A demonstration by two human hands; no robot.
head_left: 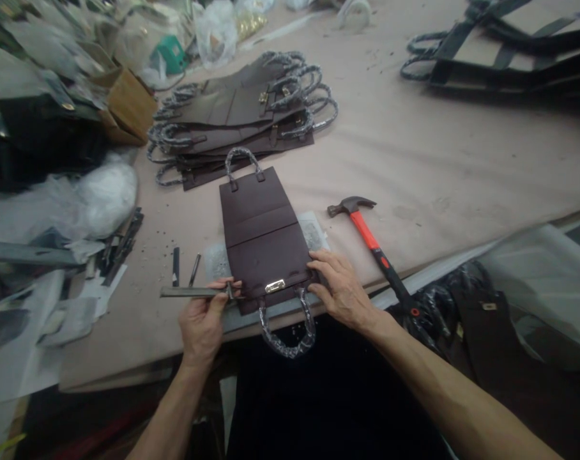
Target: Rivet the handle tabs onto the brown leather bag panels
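A dark brown handbag panel [262, 223] lies flat at the table's front edge, with a plastic-wrapped handle at each end and a shiny metal clasp [274, 285] near the close end. The close handle [290, 351] hangs over the edge. My left hand [204, 316] is closed on a caliper-like metal tool [187, 292], a long flat bar with a crosspiece at the panel's left edge. What the crosspiece touches is hard to make out. My right hand [340, 291] pinches the panel's right edge between thumb and fingers. Under the panel is a pale slab [313, 231].
A claw hammer [373, 246] with a red and black handle lies at right. Two short rods [194, 269] lie at left. Behind is a stack of similar panels [227, 108]. Plastic bags and a cardboard box [129, 105] crowd the left; more bag parts [510, 57] lie far right.
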